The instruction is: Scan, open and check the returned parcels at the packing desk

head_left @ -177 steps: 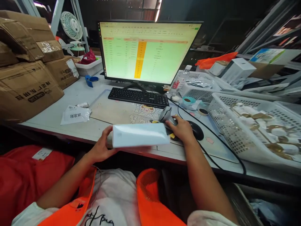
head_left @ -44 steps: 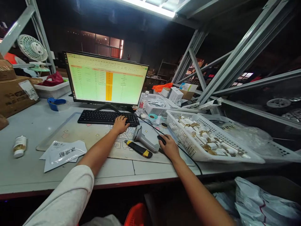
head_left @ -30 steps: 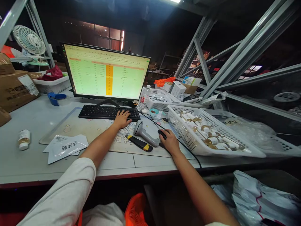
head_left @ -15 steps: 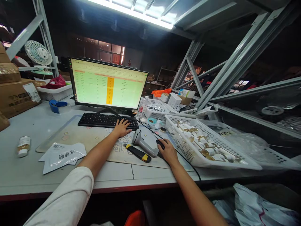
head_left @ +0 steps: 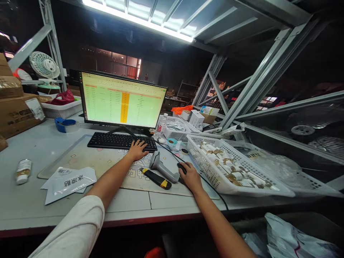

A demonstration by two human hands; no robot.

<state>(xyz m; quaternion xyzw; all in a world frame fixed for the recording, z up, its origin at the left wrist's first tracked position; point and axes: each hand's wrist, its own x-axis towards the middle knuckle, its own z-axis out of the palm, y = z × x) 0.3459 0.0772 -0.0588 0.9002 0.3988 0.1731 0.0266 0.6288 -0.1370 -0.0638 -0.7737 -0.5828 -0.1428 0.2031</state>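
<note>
My left hand rests on the right part of a black keyboard, its fingers spread over the keys. Under my right hand is a black computer mouse, with the fingers curved around it. Between the two hands a grey barcode scanner lies on the desk mat. Beside it is a black and yellow utility knife. Behind the keyboard stands a lit monitor showing a spreadsheet with an orange column.
White sachets and a small bottle lie at the left. A white basket of small bottles stands at the right. Farther back are a plastic water bottle, a tape dispenser and cardboard boxes.
The view has shifted slightly, so the desk sits a little lower in the picture. Both hands stay in place, on the keyboard and on the mouse.
</note>
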